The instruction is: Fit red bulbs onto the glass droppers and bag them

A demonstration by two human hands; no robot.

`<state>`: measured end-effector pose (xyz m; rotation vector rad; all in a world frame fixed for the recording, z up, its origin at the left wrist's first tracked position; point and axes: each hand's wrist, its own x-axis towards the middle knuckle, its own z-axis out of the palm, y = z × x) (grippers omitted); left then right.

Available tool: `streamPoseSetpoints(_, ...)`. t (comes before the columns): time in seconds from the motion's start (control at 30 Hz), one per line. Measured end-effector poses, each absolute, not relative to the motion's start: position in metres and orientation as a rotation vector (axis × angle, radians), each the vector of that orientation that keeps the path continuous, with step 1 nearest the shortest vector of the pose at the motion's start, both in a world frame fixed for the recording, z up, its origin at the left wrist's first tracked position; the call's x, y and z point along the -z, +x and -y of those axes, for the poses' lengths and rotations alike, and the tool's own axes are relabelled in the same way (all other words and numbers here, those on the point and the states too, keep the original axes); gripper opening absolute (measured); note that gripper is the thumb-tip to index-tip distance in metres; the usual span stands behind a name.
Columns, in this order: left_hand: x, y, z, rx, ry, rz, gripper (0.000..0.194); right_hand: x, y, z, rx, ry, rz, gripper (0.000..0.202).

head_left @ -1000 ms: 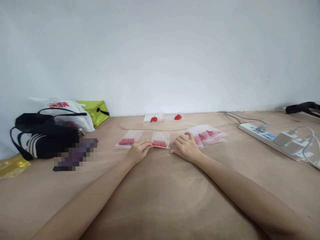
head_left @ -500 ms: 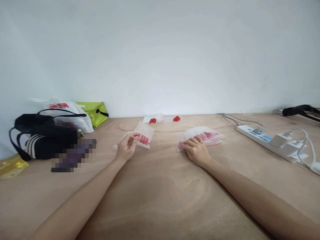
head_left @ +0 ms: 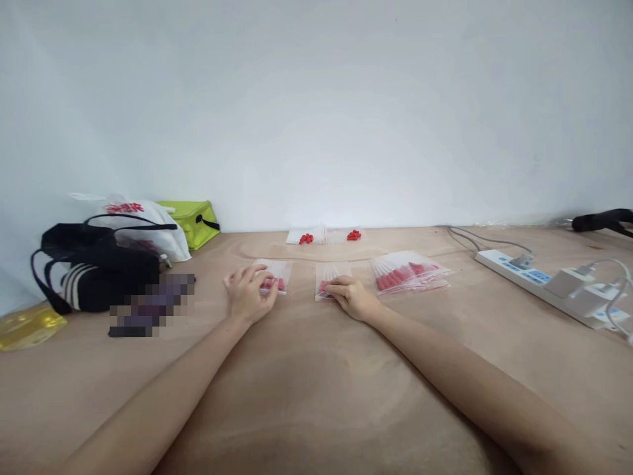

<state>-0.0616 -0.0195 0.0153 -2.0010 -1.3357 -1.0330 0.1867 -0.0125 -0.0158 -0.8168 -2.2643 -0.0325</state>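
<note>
My left hand rests with spread, bent fingers over a clear zip bag that holds small red pieces. My right hand has its fingertips pinched together on the lower part of another clear zip bag, lying flat at the middle of the table. Some red pieces show at that bag's lower left; the fingers hide the rest. To the right of this hand lies an overlapping pile of zip bags with red pieces inside.
Two bunches of loose red pieces lie on clear bags by the wall. A power strip with chargers and cables is at right. A black bag, a white plastic bag and a green box-shaped bag stand at left.
My right hand has moved left from the pile, bringing one bag to the middle. My left hand has lowered its raised bag, which now lies flat under the fingers.
</note>
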Motion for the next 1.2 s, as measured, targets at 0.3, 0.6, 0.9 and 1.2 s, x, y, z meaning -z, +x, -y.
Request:
streamPoseSetpoints(0.3, 0.001, -0.016, 0.011, 0.888, -2.555, 0.596, 0.016, 0.016, 0.231, 0.030, 0.038, -1.015, 2.213, 0.032)
streamPoseSetpoints(0.6, 0.000, -0.004, 0.000, 0.762, -2.441, 0.466, 0.025, 0.022, 0.224, 0.018, -0.055, -0.989, 2.116, 0.022)
streamPoseSetpoints(0.9, 0.000, -0.012, -0.001, 0.735, -2.450, 0.513, 0.025, 0.021, 0.222, 0.021, -0.100, -0.972, 2.116, 0.016)
streamPoseSetpoints(1.2, -0.003, -0.014, 0.002, 0.705, -2.487, 0.548, 0.026, 0.015, 0.217, 0.028, 0.297, -0.965, 2.202, 0.019)
